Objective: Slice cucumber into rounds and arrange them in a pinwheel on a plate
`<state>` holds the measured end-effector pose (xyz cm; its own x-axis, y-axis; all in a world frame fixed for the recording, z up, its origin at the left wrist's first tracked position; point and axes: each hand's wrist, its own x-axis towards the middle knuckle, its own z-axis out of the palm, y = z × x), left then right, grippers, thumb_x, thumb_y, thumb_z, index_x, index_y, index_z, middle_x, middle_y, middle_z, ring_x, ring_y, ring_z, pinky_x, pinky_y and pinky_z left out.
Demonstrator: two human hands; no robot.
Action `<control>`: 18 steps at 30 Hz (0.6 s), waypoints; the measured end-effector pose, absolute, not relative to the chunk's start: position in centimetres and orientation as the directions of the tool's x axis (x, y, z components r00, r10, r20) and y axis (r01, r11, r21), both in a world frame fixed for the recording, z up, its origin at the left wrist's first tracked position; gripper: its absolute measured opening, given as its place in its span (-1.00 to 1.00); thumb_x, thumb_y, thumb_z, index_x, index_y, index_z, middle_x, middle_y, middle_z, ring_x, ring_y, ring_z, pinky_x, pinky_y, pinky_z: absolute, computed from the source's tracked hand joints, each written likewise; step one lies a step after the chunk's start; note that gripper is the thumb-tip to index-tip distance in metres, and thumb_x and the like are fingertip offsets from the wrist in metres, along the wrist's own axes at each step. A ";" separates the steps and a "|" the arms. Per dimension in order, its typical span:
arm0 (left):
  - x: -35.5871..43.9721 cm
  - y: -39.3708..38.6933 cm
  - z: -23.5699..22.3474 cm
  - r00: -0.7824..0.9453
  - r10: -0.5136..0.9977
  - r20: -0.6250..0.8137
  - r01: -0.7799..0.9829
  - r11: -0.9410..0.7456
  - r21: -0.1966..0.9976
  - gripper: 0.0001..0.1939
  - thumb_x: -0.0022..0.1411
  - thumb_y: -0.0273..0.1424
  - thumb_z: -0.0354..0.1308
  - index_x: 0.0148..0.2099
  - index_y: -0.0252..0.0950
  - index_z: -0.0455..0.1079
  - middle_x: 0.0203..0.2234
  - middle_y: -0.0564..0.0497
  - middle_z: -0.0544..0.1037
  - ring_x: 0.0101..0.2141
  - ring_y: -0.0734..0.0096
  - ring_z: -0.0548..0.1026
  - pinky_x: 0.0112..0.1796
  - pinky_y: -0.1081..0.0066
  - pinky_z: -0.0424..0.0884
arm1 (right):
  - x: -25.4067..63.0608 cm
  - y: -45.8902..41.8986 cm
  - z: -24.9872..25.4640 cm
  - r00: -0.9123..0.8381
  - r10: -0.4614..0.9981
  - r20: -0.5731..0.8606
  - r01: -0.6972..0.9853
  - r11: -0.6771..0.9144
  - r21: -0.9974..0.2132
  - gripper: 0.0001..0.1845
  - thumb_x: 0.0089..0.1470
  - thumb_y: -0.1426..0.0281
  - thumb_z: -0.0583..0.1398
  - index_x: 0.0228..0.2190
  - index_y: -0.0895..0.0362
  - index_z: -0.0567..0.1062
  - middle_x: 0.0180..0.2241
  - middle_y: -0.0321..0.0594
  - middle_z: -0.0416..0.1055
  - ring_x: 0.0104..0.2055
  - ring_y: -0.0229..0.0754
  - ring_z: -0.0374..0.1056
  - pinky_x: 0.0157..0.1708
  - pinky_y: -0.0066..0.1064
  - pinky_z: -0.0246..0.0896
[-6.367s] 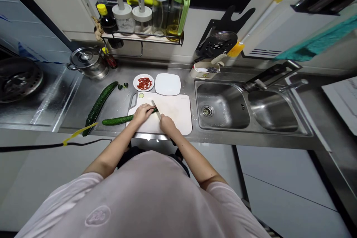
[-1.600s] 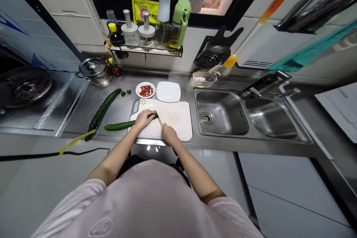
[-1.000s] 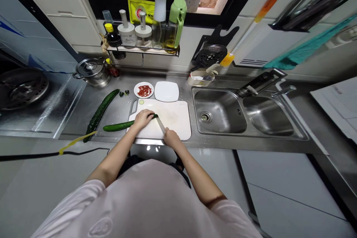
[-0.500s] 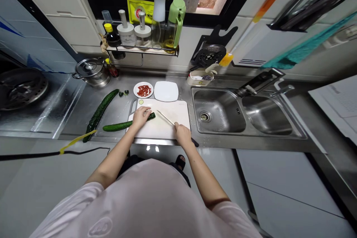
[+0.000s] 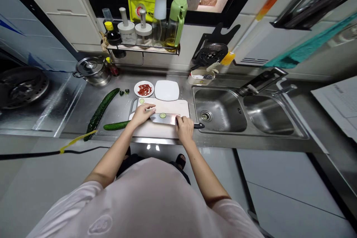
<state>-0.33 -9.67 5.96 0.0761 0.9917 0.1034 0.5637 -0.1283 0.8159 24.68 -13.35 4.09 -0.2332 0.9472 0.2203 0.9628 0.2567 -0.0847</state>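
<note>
The right hand (image 5: 185,129), just right of the frame's centre, was closed on the knife (image 5: 167,119), its black handle poking out to the right past the fist and its blade turned broad side up toward the left. A round cucumber slice (image 5: 163,115) lay on the flat of the blade. The left hand (image 5: 142,114), left of centre, had its fingers stretched out and loosely bent near the blade's tip; whether it gripped anything could not be told. The cut cucumber (image 5: 116,125) ran left from beneath that hand and wrist, over the board's edge onto the counter, its right end hidden.

Under both hands was the white cutting board (image 5: 175,104), in the middle of the frame, with another slice (image 5: 142,100) near its upper left corner. Just above the board stood a bare white plate (image 5: 167,90) and, left of it, a round plate (image 5: 135,89) of chopped red pieces (image 5: 145,89). Farther left lay a whole cucumber (image 5: 103,111), slanting, with two small dark green end pieces (image 5: 124,92) near its upper tip. A lidded steel pot (image 5: 93,72) stood toward the upper left, beside a small yellow-capped bottle (image 5: 113,67). On the right side of the frame was the double sink (image 5: 223,119).
</note>
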 end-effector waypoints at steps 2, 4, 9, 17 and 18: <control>0.2 -10.0 6.7 0.215 0.970 0.116 0.630 -0.228 0.742 -0.62 0.19 -0.13 0.13 -0.01 -0.19 0.49 -0.13 -0.05 0.52 -0.10 0.25 0.45 -0.05 0.28 0.36 | 24.6 -13.3 4.0 -0.250 0.933 0.260 0.957 0.279 -0.078 -0.62 0.08 0.53 0.10 -0.04 0.16 0.45 -0.33 -0.11 0.29 -0.26 -0.07 0.07 -0.23 -0.27 -0.13; 0.9 -10.3 7.2 0.298 0.948 0.110 0.679 -0.291 0.674 -0.61 0.20 -0.14 0.13 0.01 -0.17 0.48 -0.12 -0.05 0.52 -0.07 0.22 0.43 0.00 0.25 0.33 | 24.5 -13.3 4.1 -0.267 0.922 0.281 0.951 0.298 -0.076 -0.62 0.08 0.53 0.09 -0.05 0.15 0.45 -0.34 -0.11 0.29 -0.27 -0.07 0.06 -0.23 -0.27 -0.14; 2.1 -10.6 7.1 0.329 0.942 0.063 0.735 -0.297 0.610 -0.68 0.24 -0.19 0.08 -0.04 -0.17 0.49 -0.14 -0.04 0.52 -0.08 0.22 0.42 -0.02 0.25 0.31 | 24.6 -13.3 4.1 -0.284 0.912 0.298 0.945 0.318 -0.073 -0.63 0.08 0.52 0.09 -0.05 0.15 0.45 -0.32 -0.11 0.28 -0.27 -0.07 0.05 -0.21 -0.26 -0.15; 3.0 -10.4 6.1 0.301 0.951 0.064 0.677 -0.261 0.688 -0.82 0.16 -0.38 0.13 -0.18 -0.22 0.48 -0.24 -0.01 0.52 -0.16 0.29 0.43 -0.11 0.34 0.32 | 24.9 -13.2 3.5 -0.276 0.919 0.282 0.950 0.305 -0.064 -0.64 0.07 0.52 0.10 -0.08 0.15 0.48 -0.35 -0.11 0.30 -0.28 -0.08 0.05 -0.21 -0.26 -0.15; 3.0 -10.3 6.0 0.292 0.954 0.068 0.672 -0.256 0.695 -0.84 0.16 -0.40 0.11 -0.20 -0.22 0.48 -0.27 0.00 0.52 -0.20 0.31 0.44 -0.15 0.36 0.33 | 24.9 -13.2 3.4 -0.274 0.920 0.281 0.951 0.303 -0.064 -0.64 0.07 0.52 0.10 -0.07 0.15 0.47 -0.35 -0.11 0.30 -0.28 -0.08 0.06 -0.21 -0.26 -0.14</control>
<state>3.03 -10.30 5.97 0.2925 0.9538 0.0682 0.6723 -0.2559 0.6947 24.93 -13.23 3.43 -0.2744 0.9197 0.2810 0.9508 0.3031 -0.0636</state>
